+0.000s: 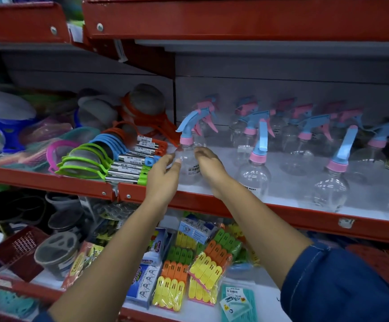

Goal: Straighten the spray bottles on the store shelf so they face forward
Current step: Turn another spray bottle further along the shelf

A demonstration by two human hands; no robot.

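Clear spray bottles with blue trigger heads and pink collars stand in rows on the white shelf (281, 203) with a red front lip. The leftmost front bottle (188, 159) has its nozzle turned to the left. My left hand (163, 175) is at its left side, fingertips touching the clear body. My right hand (209, 166) is at its right side, fingers curled against it. Two other front bottles, one (256, 168) in the middle and one (335, 180) to the right, have their heads pointing toward me. More bottles stand behind, nozzles aimed sideways.
Left of the bottles lie stacked strainers (91, 159) with green, blue and orange rims. The lower shelf holds packs of coloured clothes pegs (209, 268), a red basket (19, 252) and a grey holder (56, 254). A red shelf (235, 17) hangs overhead.
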